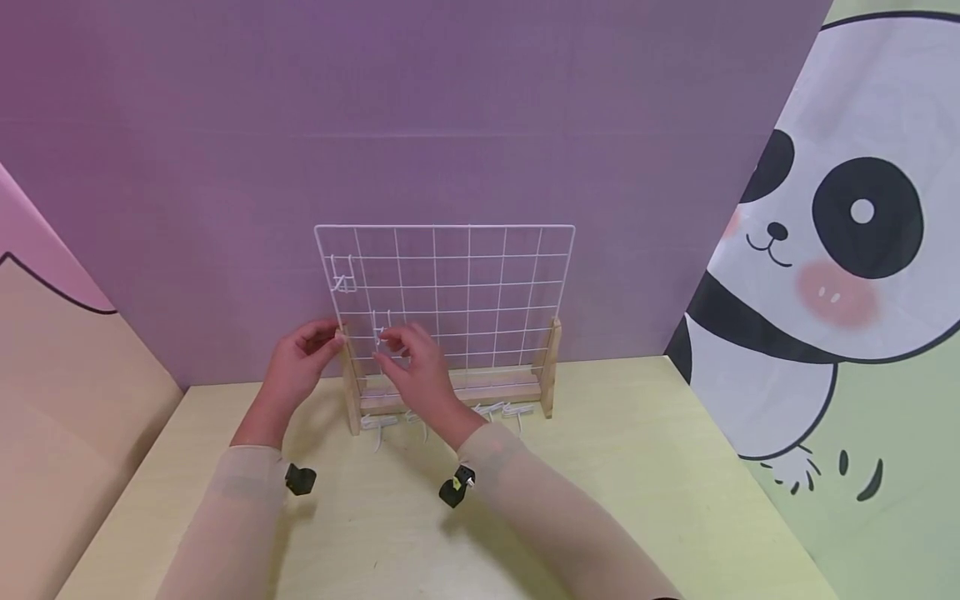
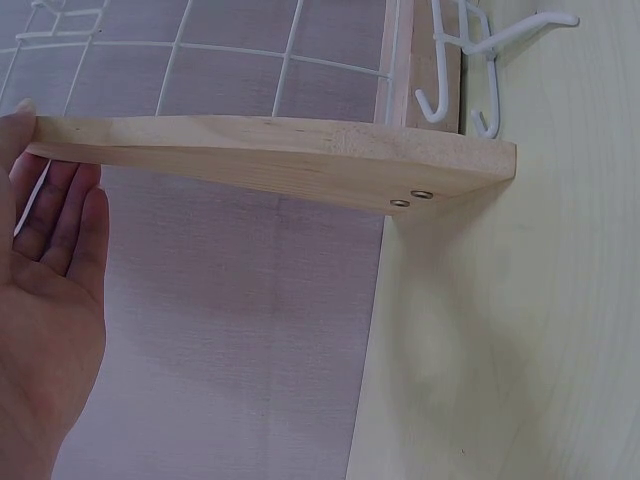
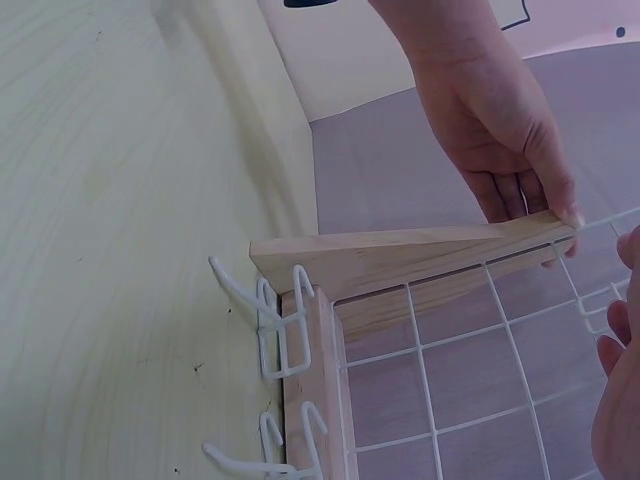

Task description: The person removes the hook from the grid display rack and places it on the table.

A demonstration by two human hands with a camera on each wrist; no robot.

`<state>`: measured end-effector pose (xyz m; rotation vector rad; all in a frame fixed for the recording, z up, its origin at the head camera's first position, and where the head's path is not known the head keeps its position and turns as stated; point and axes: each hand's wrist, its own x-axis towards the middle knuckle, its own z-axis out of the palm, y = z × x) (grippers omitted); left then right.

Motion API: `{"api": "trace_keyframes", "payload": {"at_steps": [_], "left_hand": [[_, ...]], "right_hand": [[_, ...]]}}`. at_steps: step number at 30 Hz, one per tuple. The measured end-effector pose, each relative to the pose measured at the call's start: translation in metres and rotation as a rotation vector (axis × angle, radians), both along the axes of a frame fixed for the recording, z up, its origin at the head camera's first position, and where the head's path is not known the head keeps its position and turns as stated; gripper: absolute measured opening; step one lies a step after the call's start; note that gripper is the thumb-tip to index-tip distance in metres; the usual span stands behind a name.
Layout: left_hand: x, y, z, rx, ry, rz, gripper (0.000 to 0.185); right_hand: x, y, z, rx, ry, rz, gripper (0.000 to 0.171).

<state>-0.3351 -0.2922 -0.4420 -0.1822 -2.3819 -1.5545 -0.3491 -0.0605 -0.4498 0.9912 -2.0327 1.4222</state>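
- The white wire grid (image 1: 450,292) stands upright in its wooden stand (image 1: 450,392), at the back of the pale worktop (image 1: 637,467), near the purple wall (image 1: 450,108).
- The left hand (image 1: 300,358) touches the top of the stand's left post (image 1: 347,367); its fingers look nearly straight.
- The right hand (image 1: 408,362) pinches a white hook (image 1: 381,329) at the lower left of the grid.
- Another hook (image 1: 342,273) hangs at the upper left of the grid.
- More loose hooks (image 1: 495,410) lie on the worktop, just in front of the stand.
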Motion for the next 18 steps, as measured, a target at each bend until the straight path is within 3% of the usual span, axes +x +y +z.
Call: {"api": "trace_keyframes", "payload": {"at_steps": [7, 18], "left_hand": [[0.0008, -0.0010, -0.0004, -0.003, -0.016, -0.002, 0.046], [0.0002, -0.0010, -0.0006, -0.023, -0.005, 0.006, 0.045]], "right_hand": [[-0.0030, -0.0038, -0.0010, -0.019, -0.025, -0.018, 0.022], [-0.0036, -0.0064, 0.0015, -0.083, -0.035, 0.022, 0.015]]}}
